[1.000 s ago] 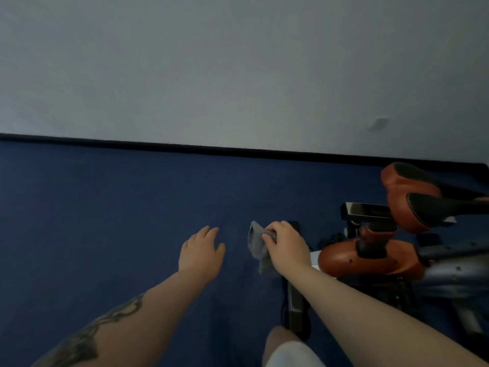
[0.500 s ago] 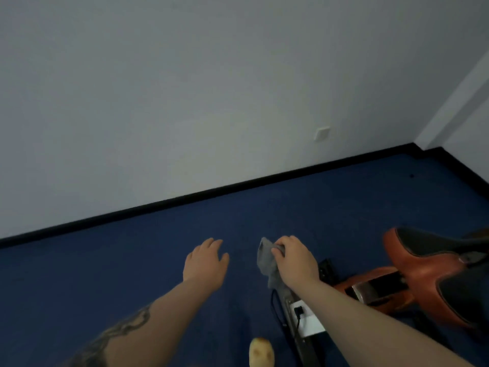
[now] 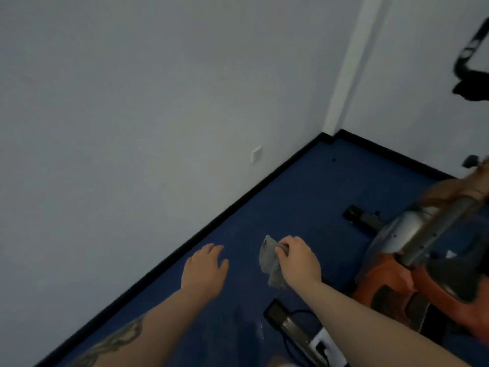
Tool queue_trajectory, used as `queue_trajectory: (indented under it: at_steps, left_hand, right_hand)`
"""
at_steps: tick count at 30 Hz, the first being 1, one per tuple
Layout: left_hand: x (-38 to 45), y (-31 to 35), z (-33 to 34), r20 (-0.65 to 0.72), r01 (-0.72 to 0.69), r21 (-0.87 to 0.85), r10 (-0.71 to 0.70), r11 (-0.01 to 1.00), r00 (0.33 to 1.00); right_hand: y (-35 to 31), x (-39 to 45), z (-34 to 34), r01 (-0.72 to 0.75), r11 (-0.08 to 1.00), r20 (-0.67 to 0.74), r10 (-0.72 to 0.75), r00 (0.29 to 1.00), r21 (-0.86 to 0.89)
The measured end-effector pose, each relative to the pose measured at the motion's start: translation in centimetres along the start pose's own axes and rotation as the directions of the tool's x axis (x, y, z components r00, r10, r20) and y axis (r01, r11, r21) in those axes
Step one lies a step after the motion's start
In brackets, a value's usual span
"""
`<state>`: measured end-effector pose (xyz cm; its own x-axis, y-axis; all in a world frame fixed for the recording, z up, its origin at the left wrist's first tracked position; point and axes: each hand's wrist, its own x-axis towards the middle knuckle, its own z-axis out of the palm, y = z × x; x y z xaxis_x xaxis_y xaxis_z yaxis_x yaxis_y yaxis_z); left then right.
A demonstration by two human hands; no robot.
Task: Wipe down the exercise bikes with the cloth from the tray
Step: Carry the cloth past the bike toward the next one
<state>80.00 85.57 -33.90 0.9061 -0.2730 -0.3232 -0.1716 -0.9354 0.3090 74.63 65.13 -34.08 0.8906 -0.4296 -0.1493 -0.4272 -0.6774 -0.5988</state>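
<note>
One cloth is pinched in the curled fingers of the right hand, held off the orange bike; the left hand is spread, empty. Risk: dangling cloth could be snagged on the floor cable.

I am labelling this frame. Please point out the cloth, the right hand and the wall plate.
cloth [image 3: 268,258]: head view, on the grey fold left of the knuckles.
right hand [image 3: 299,260]: head view, on the back of the hand.
wall plate [image 3: 256,154]: head view, on the middle of the white square.
</note>
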Motion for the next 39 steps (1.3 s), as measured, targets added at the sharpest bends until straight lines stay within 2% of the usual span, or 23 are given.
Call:
queue_trajectory:
  at_steps: [4,9,17,20,26,34,39]
  left_hand:
    - [4.6,1.5,-0.7,0.070,-0.145,0.012,0.144,0.989,0.987]
    - [11.1,5.7,-1.1,0.134,-0.341,0.018,0.336,0.940,0.932]
    - [21.7,12.9,-4.2,0.098,-0.499,0.020,0.495,0.866,0.863]
    - [23.7,14.7,-4.2,0.143,-0.527,0.001,0.522,0.850,0.841]
    - [30.9,18.3,-4.9,0.242,-0.651,0.038,0.625,0.758,0.742]
    - [42.5,27.0,-8.8,0.295,-0.839,0.062,0.793,0.541,0.533]
    - [45.6,30.1,-7.8,0.375,-0.876,0.028,0.807,0.481,0.455]
  right_hand:
    - [-0.2,2.0,-0.6,-0.186,0.979,-0.087,0.192,0.977,0.080]
    - [1.3,6.4,-2.2,-0.350,0.919,-0.209,0.384,0.899,0.185]
    - [2.2,14.4,-5.8,-0.407,0.878,-0.310,0.472,0.825,0.251]
    - [2.5,16.7,-7.5,-0.438,0.856,-0.331,0.511,0.793,0.273]
    - [3.5,22.2,-9.7,-0.503,0.798,-0.410,0.602,0.685,0.332]
    - [3.1,29.4,-11.7,-0.566,0.660,-0.469,0.750,0.466,0.494]
    - [3.3,31.6,-13.9,-0.539,0.635,-0.489,0.771,0.407,0.553]
